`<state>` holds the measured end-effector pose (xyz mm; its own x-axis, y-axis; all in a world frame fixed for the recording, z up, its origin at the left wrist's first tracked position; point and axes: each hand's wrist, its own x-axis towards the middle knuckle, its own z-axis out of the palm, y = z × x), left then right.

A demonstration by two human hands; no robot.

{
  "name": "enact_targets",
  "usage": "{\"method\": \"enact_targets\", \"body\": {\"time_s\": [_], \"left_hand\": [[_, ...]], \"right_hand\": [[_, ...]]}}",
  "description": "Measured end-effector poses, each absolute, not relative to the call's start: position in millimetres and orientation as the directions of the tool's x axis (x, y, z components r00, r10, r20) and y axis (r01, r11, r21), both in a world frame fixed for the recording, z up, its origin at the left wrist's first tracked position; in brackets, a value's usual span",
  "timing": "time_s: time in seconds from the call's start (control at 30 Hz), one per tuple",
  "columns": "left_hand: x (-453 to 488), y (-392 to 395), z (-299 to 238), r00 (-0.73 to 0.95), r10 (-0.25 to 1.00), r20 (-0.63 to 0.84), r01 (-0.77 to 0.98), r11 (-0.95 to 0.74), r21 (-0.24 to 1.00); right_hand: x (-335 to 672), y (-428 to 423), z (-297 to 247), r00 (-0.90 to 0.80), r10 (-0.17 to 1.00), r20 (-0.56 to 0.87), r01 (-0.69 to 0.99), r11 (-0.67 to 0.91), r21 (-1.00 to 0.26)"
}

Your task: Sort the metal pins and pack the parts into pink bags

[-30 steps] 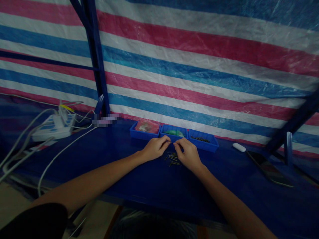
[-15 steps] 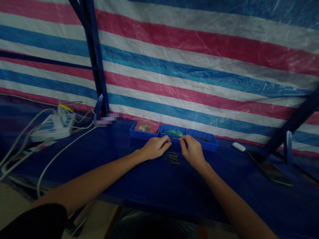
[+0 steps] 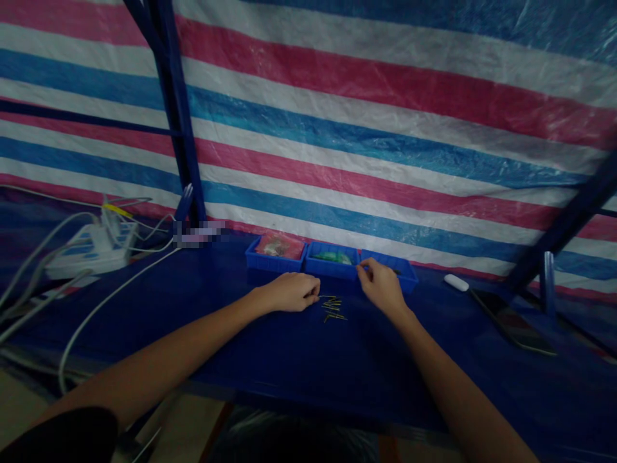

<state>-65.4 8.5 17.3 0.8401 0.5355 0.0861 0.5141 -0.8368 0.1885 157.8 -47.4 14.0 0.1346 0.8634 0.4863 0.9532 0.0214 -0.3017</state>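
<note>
Low over the blue table, my left hand (image 3: 293, 292) has its fingers curled together. A thin, light-coloured metal piece shows at its fingertips, beside a small pile of thin brass-coloured pins (image 3: 333, 307). My right hand (image 3: 382, 287) is closed in a pinch in front of the right blue bin (image 3: 409, 278). Whatever its fingertips hold, if anything, is too small to make out. Next to it, the middle blue bin (image 3: 328, 268) contains a green bag (image 3: 336, 257). A reddish plastic bag (image 3: 281, 245) lies in the left blue bin (image 3: 274, 263).
At left, a white power strip (image 3: 91, 254) trails several white cables (image 3: 103, 305). A white oval case (image 3: 456, 282) and a dark phone (image 3: 513, 323) lie at right. Blue metal posts (image 3: 180, 128) and a striped plastic sheet (image 3: 337, 128) stand behind the blue table (image 3: 289, 354).
My left hand has lowered slightly and its fingers are more curled beside the pile. My right hand has moved right, away from the left; the pin it pinched before is no longer visible.
</note>
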Motion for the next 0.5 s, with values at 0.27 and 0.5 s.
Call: {"method": "enact_targets", "body": {"time_s": [0.27, 0.5], "left_hand": [[-62.5, 28.4, -0.2, 0.795, 0.514, 0.322, 0.391, -0.840, 0.376], [-56.0, 22.5, 0.1, 0.797, 0.471, 0.379, 0.321, -0.861, 0.395]], "right_hand": [[109.6, -59.7, 1.3, -0.301, 0.850, 0.433, 0.898, 0.405, -0.170], [120.7, -58.3, 7.6, -0.290, 0.839, 0.461, 0.907, 0.394, -0.146]]}}
